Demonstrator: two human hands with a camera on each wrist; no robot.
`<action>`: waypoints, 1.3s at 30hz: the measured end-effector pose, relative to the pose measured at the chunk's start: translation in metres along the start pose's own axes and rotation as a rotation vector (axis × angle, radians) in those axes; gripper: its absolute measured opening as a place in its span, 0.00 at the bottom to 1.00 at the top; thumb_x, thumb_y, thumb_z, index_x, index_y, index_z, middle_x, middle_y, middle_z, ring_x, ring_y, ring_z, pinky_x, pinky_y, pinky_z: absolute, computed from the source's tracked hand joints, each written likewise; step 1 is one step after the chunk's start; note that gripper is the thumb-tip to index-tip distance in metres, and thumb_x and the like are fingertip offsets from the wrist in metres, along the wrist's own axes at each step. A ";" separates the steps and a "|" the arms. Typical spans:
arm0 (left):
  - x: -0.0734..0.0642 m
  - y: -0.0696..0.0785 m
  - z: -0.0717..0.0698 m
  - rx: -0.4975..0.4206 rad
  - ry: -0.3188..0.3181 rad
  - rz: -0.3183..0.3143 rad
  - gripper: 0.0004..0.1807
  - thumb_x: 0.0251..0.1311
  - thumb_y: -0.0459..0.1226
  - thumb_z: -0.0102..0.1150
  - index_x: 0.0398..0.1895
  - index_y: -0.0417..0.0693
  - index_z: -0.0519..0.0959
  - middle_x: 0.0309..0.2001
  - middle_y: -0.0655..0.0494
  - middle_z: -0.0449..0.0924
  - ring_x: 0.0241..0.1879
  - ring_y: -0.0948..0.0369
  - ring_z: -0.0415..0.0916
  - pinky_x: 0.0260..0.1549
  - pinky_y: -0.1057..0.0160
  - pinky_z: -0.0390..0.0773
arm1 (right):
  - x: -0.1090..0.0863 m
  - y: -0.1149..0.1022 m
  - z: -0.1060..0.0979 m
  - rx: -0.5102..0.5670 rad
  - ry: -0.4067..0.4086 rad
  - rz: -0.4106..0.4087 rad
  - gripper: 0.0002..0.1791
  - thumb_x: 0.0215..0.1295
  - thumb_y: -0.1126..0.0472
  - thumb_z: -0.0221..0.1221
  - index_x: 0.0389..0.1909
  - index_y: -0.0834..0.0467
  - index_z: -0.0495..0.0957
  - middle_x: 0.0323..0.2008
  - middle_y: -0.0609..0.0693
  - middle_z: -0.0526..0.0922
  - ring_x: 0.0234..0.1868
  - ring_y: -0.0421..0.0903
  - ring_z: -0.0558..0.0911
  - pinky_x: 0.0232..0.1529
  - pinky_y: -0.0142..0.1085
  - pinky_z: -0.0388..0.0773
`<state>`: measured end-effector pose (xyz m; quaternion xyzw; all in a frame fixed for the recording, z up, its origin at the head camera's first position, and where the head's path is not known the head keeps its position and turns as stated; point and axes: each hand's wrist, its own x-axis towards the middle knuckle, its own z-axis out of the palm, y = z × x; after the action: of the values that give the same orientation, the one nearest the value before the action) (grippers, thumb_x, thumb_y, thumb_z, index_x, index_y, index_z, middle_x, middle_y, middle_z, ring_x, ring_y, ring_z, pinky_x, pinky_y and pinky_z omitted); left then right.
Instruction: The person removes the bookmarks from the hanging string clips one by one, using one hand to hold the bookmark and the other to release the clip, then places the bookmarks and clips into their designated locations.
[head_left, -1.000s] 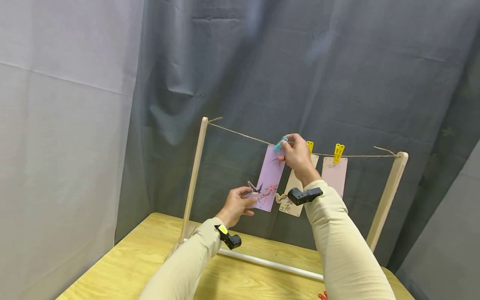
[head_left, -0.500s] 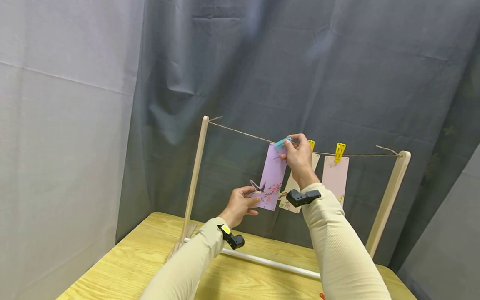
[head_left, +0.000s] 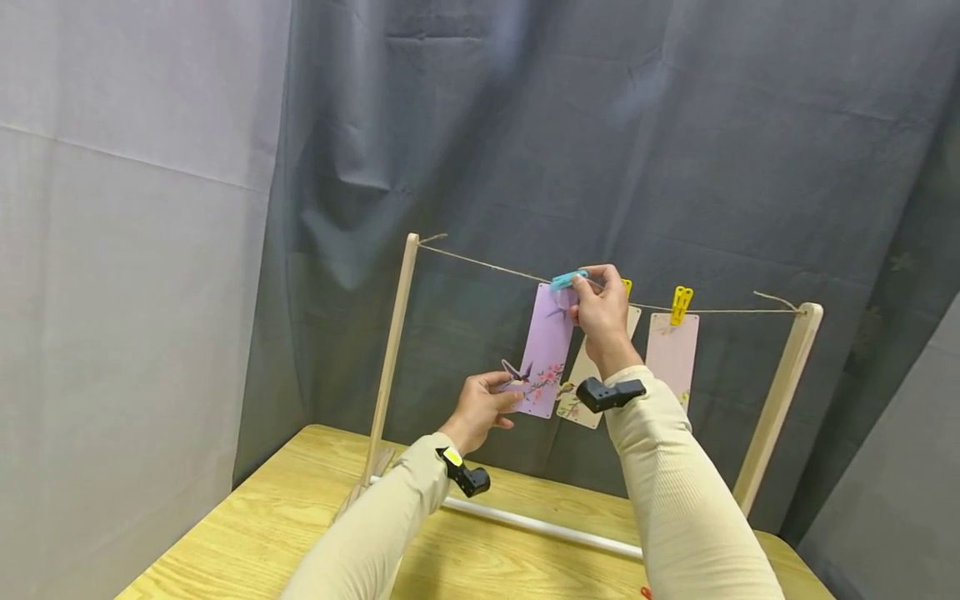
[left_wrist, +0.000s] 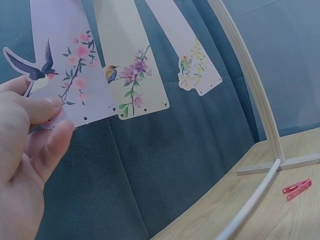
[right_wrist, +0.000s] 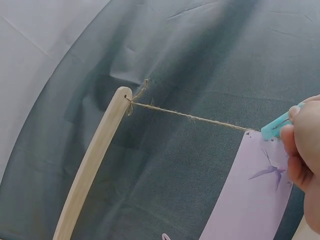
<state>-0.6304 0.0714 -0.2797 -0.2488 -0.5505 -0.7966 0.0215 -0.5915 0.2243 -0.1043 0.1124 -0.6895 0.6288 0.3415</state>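
A lilac bookmark card [head_left: 546, 342] with a swallow and pink blossoms hangs at the twine line [right_wrist: 195, 118]. My left hand [head_left: 478, 410] pinches its lower left edge between thumb and fingers, as the left wrist view shows up close. At the top edge my right hand [head_left: 602, 315] pinches a light blue clothespin [head_left: 567, 279], whose tip overlaps the card's upper edge and the line. Just right of it hangs a cream card [left_wrist: 131, 65], partly hidden behind my right hand and wrist. Farther right a pink card [head_left: 671, 354] hangs from a yellow clothespin [head_left: 681, 306].
Wooden posts [head_left: 393, 350] hold the twine at both ends, joined low down by a white rod [head_left: 540, 527]. A red clothespin [left_wrist: 297, 189] lies on the wooden table [head_left: 247, 533] near the right post's foot. A dark grey curtain [head_left: 465, 167] hangs behind.
The blue clothespin has tilted from steep to nearly level, and my right hand has shifted slightly right with it. The lilac card has moved a little up; my left hand keeps its pinch.
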 end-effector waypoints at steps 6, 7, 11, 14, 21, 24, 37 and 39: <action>0.002 0.000 -0.001 -0.016 0.006 0.020 0.21 0.52 0.24 0.62 0.52 0.35 0.75 0.37 0.46 0.81 0.24 0.60 0.78 0.11 0.68 0.76 | 0.000 0.002 0.000 0.104 0.032 -0.017 0.10 0.68 0.60 0.54 0.48 0.56 0.69 0.42 0.57 0.78 0.13 0.36 0.70 0.15 0.29 0.71; 0.003 0.000 -0.001 -0.017 0.006 0.024 0.21 0.52 0.24 0.62 0.51 0.35 0.75 0.37 0.46 0.81 0.24 0.60 0.78 0.11 0.68 0.76 | -0.001 0.002 0.000 0.128 0.036 -0.015 0.10 0.68 0.60 0.54 0.48 0.56 0.69 0.42 0.57 0.78 0.13 0.36 0.70 0.15 0.28 0.71; 0.003 0.000 -0.002 -0.019 0.006 0.022 0.21 0.52 0.24 0.62 0.51 0.33 0.74 0.37 0.45 0.81 0.25 0.60 0.78 0.11 0.68 0.76 | -0.001 0.003 0.000 0.166 0.067 -0.005 0.10 0.68 0.59 0.54 0.47 0.56 0.68 0.42 0.55 0.77 0.12 0.35 0.70 0.15 0.27 0.70; 0.003 0.001 -0.003 -0.019 0.012 0.013 0.22 0.52 0.24 0.62 0.52 0.32 0.73 0.38 0.44 0.81 0.25 0.60 0.78 0.11 0.68 0.76 | -0.001 0.004 -0.001 0.184 0.081 -0.005 0.11 0.67 0.60 0.54 0.47 0.57 0.68 0.43 0.55 0.77 0.12 0.35 0.70 0.15 0.27 0.70; 0.002 0.003 -0.006 -0.017 0.018 0.014 0.24 0.52 0.24 0.62 0.55 0.33 0.71 0.42 0.38 0.79 0.26 0.59 0.78 0.11 0.68 0.76 | 0.000 0.007 -0.004 0.217 0.084 -0.024 0.10 0.67 0.60 0.55 0.46 0.57 0.69 0.44 0.58 0.78 0.11 0.35 0.69 0.14 0.26 0.68; 0.003 0.003 -0.006 -0.017 0.022 0.011 0.25 0.52 0.24 0.63 0.55 0.33 0.72 0.42 0.39 0.80 0.25 0.58 0.78 0.12 0.68 0.76 | 0.000 0.006 -0.005 0.230 0.085 -0.028 0.10 0.66 0.59 0.56 0.45 0.56 0.69 0.43 0.60 0.77 0.11 0.35 0.69 0.13 0.26 0.68; 0.004 0.004 -0.013 0.003 0.064 0.008 0.25 0.52 0.24 0.62 0.56 0.35 0.72 0.41 0.42 0.81 0.28 0.56 0.81 0.13 0.66 0.77 | -0.001 0.009 -0.011 0.262 0.013 0.006 0.16 0.65 0.57 0.57 0.53 0.52 0.72 0.23 0.47 0.72 0.11 0.35 0.69 0.12 0.27 0.70; 0.005 0.004 -0.014 0.006 0.066 0.010 0.25 0.52 0.24 0.62 0.57 0.35 0.72 0.41 0.42 0.80 0.28 0.56 0.80 0.13 0.66 0.78 | -0.001 0.009 -0.013 0.261 -0.009 0.007 0.18 0.65 0.55 0.58 0.55 0.51 0.72 0.22 0.47 0.71 0.12 0.36 0.70 0.12 0.27 0.71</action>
<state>-0.6386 0.0583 -0.2777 -0.2250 -0.5504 -0.8028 0.0446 -0.5919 0.2375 -0.1129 0.1564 -0.6038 0.7137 0.3187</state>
